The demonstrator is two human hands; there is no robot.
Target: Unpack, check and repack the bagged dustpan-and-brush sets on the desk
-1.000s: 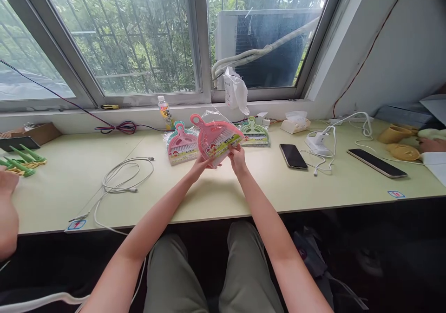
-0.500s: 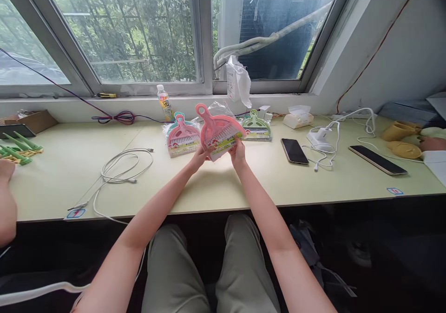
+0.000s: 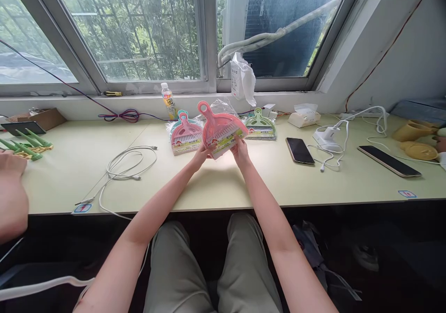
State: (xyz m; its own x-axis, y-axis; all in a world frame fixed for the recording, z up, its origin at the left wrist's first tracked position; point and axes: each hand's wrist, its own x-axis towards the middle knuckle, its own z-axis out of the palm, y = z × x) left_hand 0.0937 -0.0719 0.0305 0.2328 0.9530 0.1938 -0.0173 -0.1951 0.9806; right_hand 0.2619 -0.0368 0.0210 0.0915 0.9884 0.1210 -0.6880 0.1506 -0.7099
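Between my two hands is a pink dustpan and brush set [image 3: 221,129], tilted, held above the table with its handle up and to the left. My left hand [image 3: 202,156] is closed on its lower left corner. Closed on the lower right edge, by the printed label, is my right hand [image 3: 240,149]. Fingers behind the set are hidden. Just left of it stands another pink dustpan set [image 3: 186,134] with a teal one partly behind. To the right, farther back, is a green dustpan set [image 3: 259,126]. Clear plastic wrapping shows around them.
A coiled white cable [image 3: 130,164] lies left on the table [image 3: 156,192]. Two phones, one black phone [image 3: 299,151] and one farther right, lie near a white charger [image 3: 327,136]. A bottle [image 3: 168,101] and a tissue pack [image 3: 304,116] stand behind. Another person's hand [image 3: 12,164] is at far left.
My view has shifted slightly, so the table's contents appear a little farther right. The other person's hand shows more. Both my hands keep the same hold on the pink set.
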